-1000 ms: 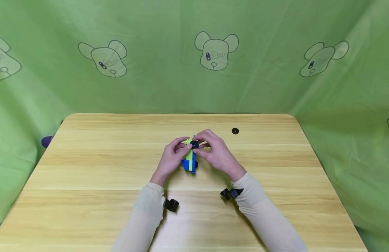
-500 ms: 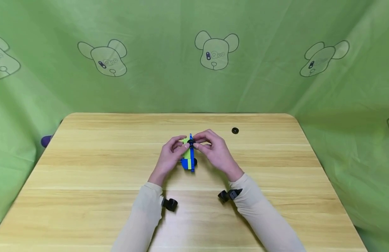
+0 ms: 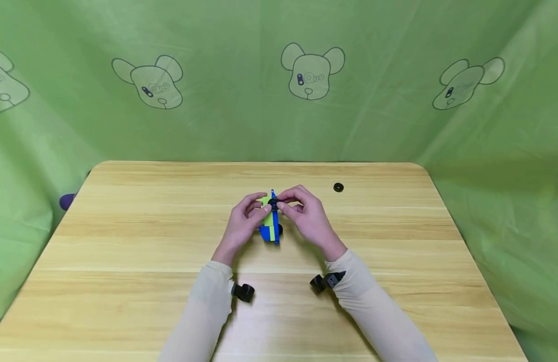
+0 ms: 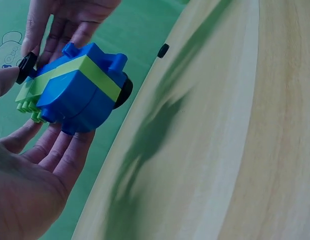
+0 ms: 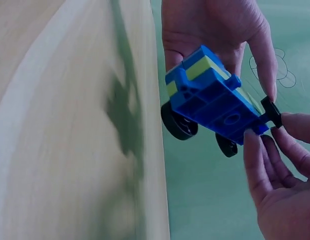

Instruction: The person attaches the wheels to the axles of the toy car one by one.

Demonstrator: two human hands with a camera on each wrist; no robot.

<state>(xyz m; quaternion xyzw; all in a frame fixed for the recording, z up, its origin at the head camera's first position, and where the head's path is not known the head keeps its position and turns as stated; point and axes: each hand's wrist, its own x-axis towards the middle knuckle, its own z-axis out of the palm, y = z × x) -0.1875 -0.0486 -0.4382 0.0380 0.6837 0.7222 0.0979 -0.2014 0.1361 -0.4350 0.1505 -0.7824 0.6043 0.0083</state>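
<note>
A toy car (image 3: 268,218) built of blue and lime-green blocks is held up above the table, its underside and black wheels (image 5: 179,122) showing in the right wrist view. My left hand (image 3: 243,221) grips the body, fingers beneath it in the left wrist view. The left thumb rests against another black wheel (image 4: 27,67) at one corner of the car. From the opposite side, my right hand (image 3: 308,216) pinches at that same corner wheel (image 5: 271,112). One right fingertip touches the blue underside beside it.
A loose black wheel (image 3: 338,187) lies on the wooden table (image 3: 125,226) toward the back right. Green curtains (image 3: 243,125) with mouse-head drawings hang behind and at the sides. Something purple (image 3: 67,201) pokes out past the table's left edge.
Both hands have shifted slightly up and left with the car. The corner wheel has turned from facing the head camera to more edge-on, and the right fingers have closed in on it.
</note>
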